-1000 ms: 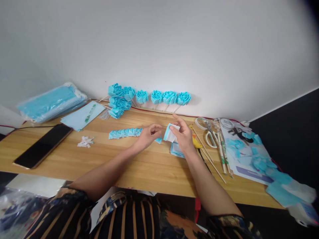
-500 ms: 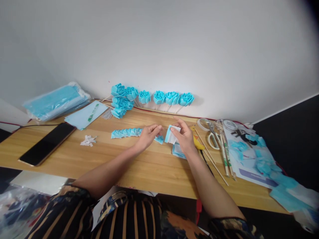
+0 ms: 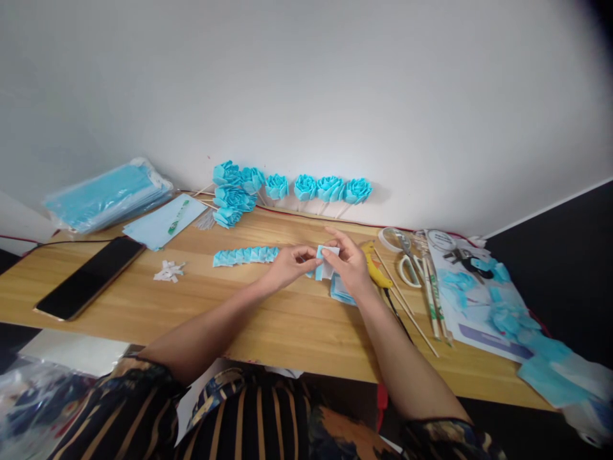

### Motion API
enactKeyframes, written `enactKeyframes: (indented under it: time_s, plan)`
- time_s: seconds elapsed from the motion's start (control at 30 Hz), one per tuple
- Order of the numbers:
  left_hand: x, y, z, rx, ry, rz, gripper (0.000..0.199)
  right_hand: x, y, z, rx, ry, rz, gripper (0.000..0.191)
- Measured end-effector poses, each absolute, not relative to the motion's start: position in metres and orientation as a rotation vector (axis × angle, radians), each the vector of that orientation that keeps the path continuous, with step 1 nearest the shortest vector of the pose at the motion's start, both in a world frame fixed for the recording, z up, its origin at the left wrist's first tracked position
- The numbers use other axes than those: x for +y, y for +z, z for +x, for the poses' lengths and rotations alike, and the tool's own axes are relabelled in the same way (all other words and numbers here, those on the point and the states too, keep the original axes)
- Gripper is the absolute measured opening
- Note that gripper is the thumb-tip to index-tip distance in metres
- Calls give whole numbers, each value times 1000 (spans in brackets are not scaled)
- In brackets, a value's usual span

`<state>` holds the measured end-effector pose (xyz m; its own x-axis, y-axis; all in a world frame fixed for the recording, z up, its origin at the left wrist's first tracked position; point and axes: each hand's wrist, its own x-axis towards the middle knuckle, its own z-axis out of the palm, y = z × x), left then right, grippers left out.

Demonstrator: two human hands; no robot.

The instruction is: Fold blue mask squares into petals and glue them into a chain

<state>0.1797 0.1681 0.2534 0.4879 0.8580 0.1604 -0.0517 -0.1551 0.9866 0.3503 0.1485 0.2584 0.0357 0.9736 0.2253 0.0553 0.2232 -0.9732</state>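
Between my two hands is a small blue and white fabric piece (image 3: 326, 262). My right hand (image 3: 348, 260) pinches it with the thumb on its white face. The fingers of my left hand (image 3: 292, 265) are closed at its left edge. Under my right hand lies a stack of blue and white pieces (image 3: 341, 291). A row of folded blue pieces (image 3: 245, 256) lies left of my left hand. Several blue fabric flowers (image 3: 305, 187) on sticks stand or lean along the wall.
On the left are a black phone (image 3: 90, 278), white scraps (image 3: 168, 271), blue sheets (image 3: 165, 221) and a bag of masks (image 3: 110, 195). A yellow glue gun (image 3: 378, 268), sticks (image 3: 407, 300), scissors (image 3: 410, 268), tape (image 3: 393, 239) and a printed sheet (image 3: 483, 332) lie right.
My left hand has moved right to the fabric piece and now grips its edge. The piece has shifted slightly left with my right hand and is turned a little.
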Motion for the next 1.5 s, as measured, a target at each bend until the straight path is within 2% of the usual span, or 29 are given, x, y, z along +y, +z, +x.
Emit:
enactKeyframes:
  time_s: [0.73,1.0,1.3,1.5]
  plan:
    - [170,245,181,754,866,1489,35,146,256,351,-1520,836,-1176,47]
    - [170,245,180,822,846,1490,29,140,263,350,-1704,604,-1158,46]
    - [176,264,172,757,1082,1046,40,147,260,358,-1585,420,-1124,42]
    - [177,270,170,666,1119,917,39,149,259,353,-1779,64,-1053,51]
